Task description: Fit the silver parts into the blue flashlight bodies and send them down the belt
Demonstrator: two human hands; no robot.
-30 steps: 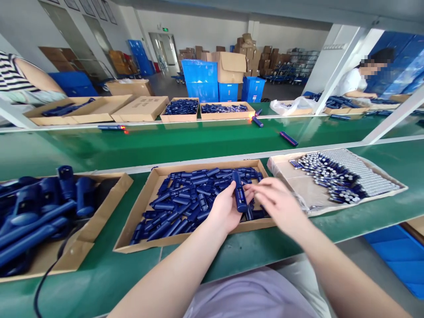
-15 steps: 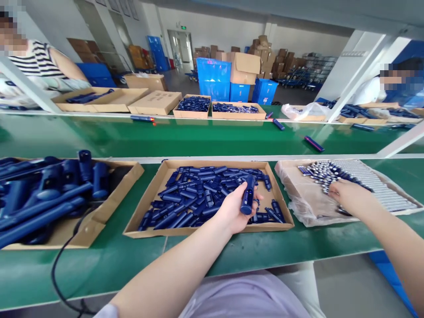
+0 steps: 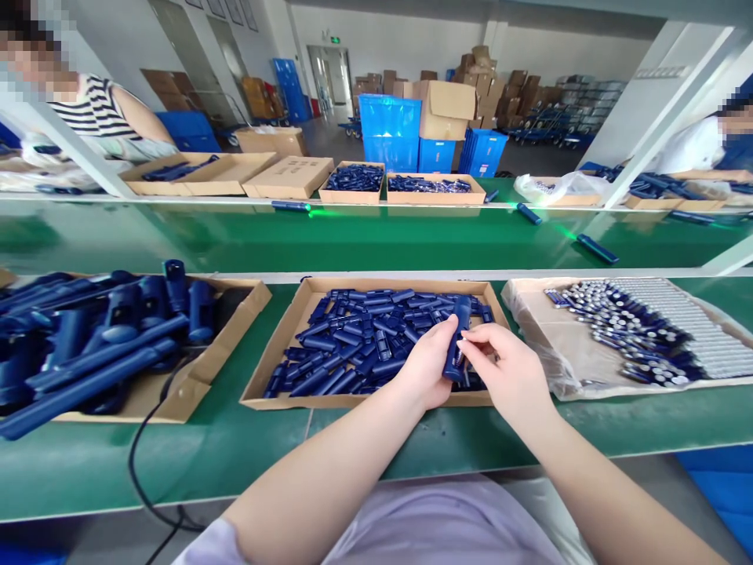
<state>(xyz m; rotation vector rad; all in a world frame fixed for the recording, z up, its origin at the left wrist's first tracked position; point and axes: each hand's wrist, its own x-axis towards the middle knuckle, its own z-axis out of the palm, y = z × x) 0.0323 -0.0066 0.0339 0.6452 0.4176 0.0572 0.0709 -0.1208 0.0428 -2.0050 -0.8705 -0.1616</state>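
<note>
Over the middle tray, my left hand (image 3: pixel 428 362) is wrapped round a dark blue tube-shaped housing (image 3: pixel 462 315), tilted upright. The fingertips of my right hand (image 3: pixel 507 362) are pinched against the housing's right side. A small silvery battery (image 3: pixel 460 354) shows between these fingertips and the housing; most of it is hidden. Below both hands, the cardboard tray (image 3: pixel 254 397) holds many blue plastic parts (image 3: pixel 353 333). To the right, a plastic-lined tray (image 3: pixel 547 333) carries many batteries (image 3: pixel 627 329), some loose with silver ends showing and others in neat rows.
At left stands a cardboard box (image 3: pixel 220 357) piled with longer blue housings (image 3: pixel 111 361), a black cable (image 3: pixel 138 463) hanging in front. Across the green belt (image 3: pixel 376 243) lie several blue devices (image 3: pixel 597 248) with green light. Co-workers sit at the far left and far right.
My right hand has moved left from the battery tray to the housing in my left hand. The belt devices have shifted right, and their light has gone from red to green.
</note>
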